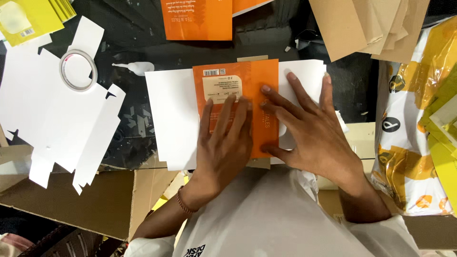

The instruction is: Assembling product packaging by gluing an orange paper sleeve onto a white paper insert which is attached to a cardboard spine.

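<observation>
Orange flat carton [247, 90], centre of the frame, lies on a white card sheet [171, 114]; the left hand [223, 138] and right hand [309, 128] press flat on it side by side, fingers spread, gripping nothing. Roll of clear tape [78, 70] on white die-cut blanks [62, 123], upper left. Second orange carton [197, 19] at top centre; brown card sheets [366, 24] upper right; yellow-and-white plastic mailers [409, 133] at the right edge.
</observation>
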